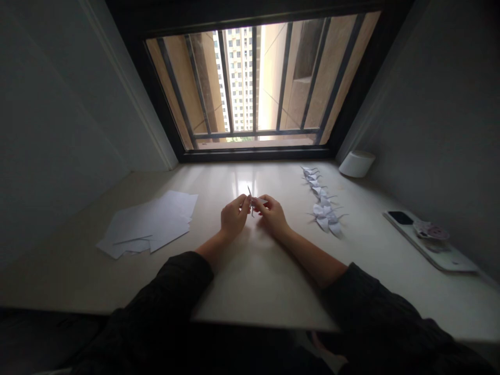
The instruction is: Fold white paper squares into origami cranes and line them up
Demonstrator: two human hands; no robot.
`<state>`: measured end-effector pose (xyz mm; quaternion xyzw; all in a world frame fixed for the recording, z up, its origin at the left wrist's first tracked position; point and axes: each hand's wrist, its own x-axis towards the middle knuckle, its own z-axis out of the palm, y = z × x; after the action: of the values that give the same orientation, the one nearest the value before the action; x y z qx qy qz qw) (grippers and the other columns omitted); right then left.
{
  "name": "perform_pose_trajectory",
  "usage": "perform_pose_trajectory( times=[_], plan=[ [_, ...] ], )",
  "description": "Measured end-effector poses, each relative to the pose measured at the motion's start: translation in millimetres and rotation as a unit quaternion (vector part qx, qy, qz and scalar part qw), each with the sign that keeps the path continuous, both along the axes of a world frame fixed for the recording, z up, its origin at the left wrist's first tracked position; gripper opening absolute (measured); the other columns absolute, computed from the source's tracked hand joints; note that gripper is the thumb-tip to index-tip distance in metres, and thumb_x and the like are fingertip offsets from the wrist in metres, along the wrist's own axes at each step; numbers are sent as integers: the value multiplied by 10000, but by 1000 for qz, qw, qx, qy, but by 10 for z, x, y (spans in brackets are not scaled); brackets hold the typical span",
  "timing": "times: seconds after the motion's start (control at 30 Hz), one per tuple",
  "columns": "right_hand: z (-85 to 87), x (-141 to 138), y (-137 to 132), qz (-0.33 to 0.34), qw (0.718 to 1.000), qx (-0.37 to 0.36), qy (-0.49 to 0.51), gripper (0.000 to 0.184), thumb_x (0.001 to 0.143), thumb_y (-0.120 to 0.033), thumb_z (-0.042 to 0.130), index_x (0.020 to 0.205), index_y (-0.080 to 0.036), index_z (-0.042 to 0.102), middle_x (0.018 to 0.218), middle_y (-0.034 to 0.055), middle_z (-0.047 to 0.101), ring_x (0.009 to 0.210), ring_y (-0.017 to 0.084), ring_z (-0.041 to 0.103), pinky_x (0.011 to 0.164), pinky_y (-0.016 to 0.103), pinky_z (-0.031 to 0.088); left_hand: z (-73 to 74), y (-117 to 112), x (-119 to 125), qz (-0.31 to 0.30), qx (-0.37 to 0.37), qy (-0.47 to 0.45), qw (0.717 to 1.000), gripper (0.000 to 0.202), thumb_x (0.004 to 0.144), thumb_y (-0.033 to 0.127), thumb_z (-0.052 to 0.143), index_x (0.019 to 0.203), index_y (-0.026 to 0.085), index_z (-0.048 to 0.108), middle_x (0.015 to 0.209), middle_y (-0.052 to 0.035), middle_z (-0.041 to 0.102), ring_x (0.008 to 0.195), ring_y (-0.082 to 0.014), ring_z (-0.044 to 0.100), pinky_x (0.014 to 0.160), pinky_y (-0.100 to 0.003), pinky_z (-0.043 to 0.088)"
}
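Both hands meet over the middle of a pale window-ledge table (250, 271). My left hand (233, 215) and my right hand (273, 214) each pinch a small folded white paper piece (252, 200) between fingertips; a thin point of it sticks up between the hands. Fingers of both hands are curled closed around it. To the left lies a loose stack of white paper sheets (150, 224). To the right runs a row of several finished folded paper cranes (322, 203).
A white phone (427, 239) with a sticker lies at the right edge. A white cylindrical object (357, 163) sits in the far right corner. A barred window (253, 88) faces buildings. Dark sleeves cover both forearms.
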<state>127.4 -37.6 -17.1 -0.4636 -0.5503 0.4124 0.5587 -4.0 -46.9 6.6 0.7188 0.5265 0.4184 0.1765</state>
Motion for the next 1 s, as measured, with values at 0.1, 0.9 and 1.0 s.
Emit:
perform_pose_trajectory(
  times=[0.1, 0.9, 1.0],
  plan=[
    [-5, -45, -15, 38, 999, -5, 22, 392, 748, -597, 551, 697, -208, 546, 598, -13, 581, 579, 140, 560, 557, 257, 446, 21, -21, 5, -14, 4, -7, 1000, 385, 904, 473, 343, 695, 205, 523, 625, 21, 605, 617, -125, 592, 580, -220, 393],
    [89, -49, -30, 100, 982, -11, 159, 368, 774, -578, 518, 695, -220, 494, 645, -6, 541, 597, 147, 539, 625, 299, 475, 68, -34, 105, -119, -55, -287, 949, 419, 874, 493, 417, 620, 171, 503, 538, 10, 520, 514, -92, 498, 521, -228, 419],
    [87, -49, -20, 117, 980, -19, 156, 385, 782, -596, 495, 708, -218, 495, 659, 9, 567, 608, 161, 550, 633, 318, 480, 71, -36, 109, -111, -55, -291, 949, 426, 869, 507, 416, 616, 173, 495, 535, 16, 503, 517, -93, 500, 520, -227, 419]
  ],
)
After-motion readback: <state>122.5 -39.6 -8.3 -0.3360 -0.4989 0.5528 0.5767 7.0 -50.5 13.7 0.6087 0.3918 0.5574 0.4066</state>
